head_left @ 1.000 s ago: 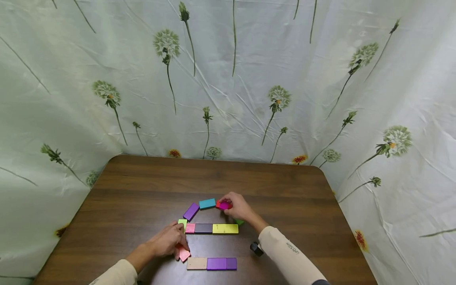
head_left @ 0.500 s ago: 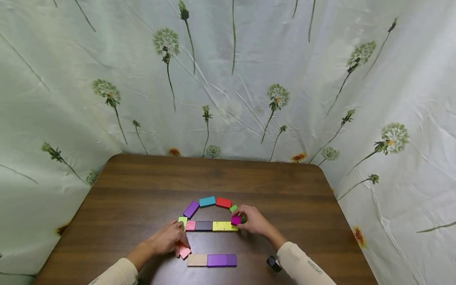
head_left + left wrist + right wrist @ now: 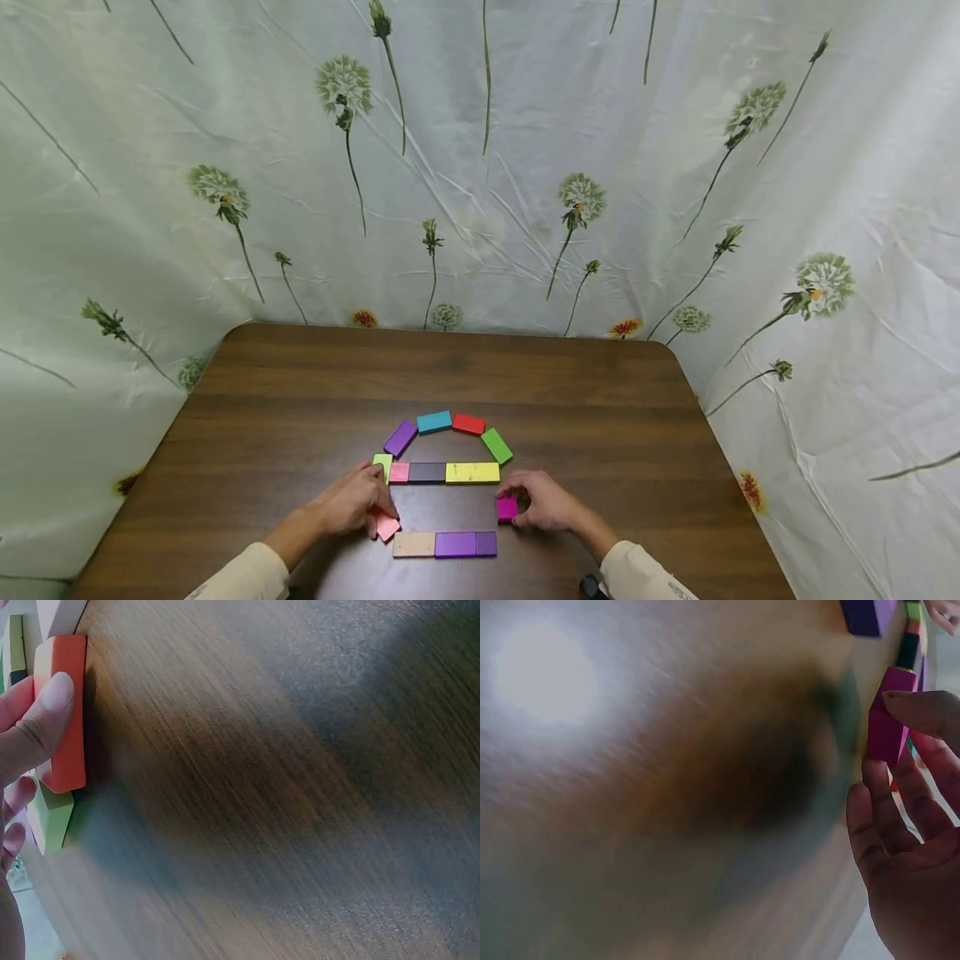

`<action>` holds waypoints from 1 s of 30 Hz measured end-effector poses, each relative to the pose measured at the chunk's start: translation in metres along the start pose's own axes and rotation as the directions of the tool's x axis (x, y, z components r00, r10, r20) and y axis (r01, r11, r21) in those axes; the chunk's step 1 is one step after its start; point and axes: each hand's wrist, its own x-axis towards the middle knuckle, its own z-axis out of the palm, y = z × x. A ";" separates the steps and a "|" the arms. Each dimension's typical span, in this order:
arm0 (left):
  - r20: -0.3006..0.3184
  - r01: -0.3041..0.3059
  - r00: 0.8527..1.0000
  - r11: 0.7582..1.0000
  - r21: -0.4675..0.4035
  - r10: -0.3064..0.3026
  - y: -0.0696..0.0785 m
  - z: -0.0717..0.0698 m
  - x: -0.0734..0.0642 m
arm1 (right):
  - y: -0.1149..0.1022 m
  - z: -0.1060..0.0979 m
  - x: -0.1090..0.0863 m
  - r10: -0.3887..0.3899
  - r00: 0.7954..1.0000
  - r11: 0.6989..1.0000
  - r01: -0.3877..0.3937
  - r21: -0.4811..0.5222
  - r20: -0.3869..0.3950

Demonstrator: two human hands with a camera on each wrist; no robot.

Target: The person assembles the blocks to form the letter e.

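Observation:
My left hand (image 3: 354, 502) holds a salmon-pink block (image 3: 387, 527) between thumb and fingers, near the left end of the lower row; it looks orange-red (image 3: 69, 727) in the left wrist view. A light green block (image 3: 382, 463) lies just beyond these fingers. My right hand (image 3: 546, 502) pinches a magenta block (image 3: 507, 510) between thumb and fingers, also visible in the right wrist view as a magenta block (image 3: 889, 735). It is above the right end of the lower row, below the yellow block (image 3: 472, 473). Whether it touches the table cannot be told.
A purple block (image 3: 401, 438), teal block (image 3: 434, 422), red block (image 3: 468, 424) and green block (image 3: 497, 446) form an arch. Below it run a pink block (image 3: 399, 472) and dark block (image 3: 427, 472). The lower row has a tan block (image 3: 414, 545) and purple block (image 3: 455, 544).
My right hand has brought the magenta block from beside the red block down and right, past the green block, toward the lower row. My left hand stays on the salmon-pink block.

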 end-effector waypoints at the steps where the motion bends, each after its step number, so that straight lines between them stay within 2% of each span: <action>1: -0.007 -0.007 1.000 1.000 0.006 0.007 0.000 0.000 0.000 | 0.000 0.002 -0.002 -0.002 1.000 1.000 0.002 0.007 0.009; 8: 0.004 0.003 1.000 1.000 0.001 -0.003 -0.001 0.001 -0.001 | 0.001 0.014 -0.012 -0.037 0.999 0.999 0.037 0.014 0.021; 14: 0.004 0.002 1.000 1.000 0.011 -0.003 0.000 0.000 0.000 | 0.000 0.016 -0.016 -0.009 0.999 0.999 0.007 0.045 0.044; 21: 0.027 0.028 0.999 1.000 0.004 -0.028 0.002 -0.003 0.002 | -0.001 0.019 -0.019 -0.030 0.999 0.999 0.029 0.022 0.044; 30: 0.047 0.045 0.998 0.999 0.025 -0.046 0.004 -0.003 0.002 | -0.003 0.020 -0.020 -0.012 0.999 1.000 0.012 0.014 0.051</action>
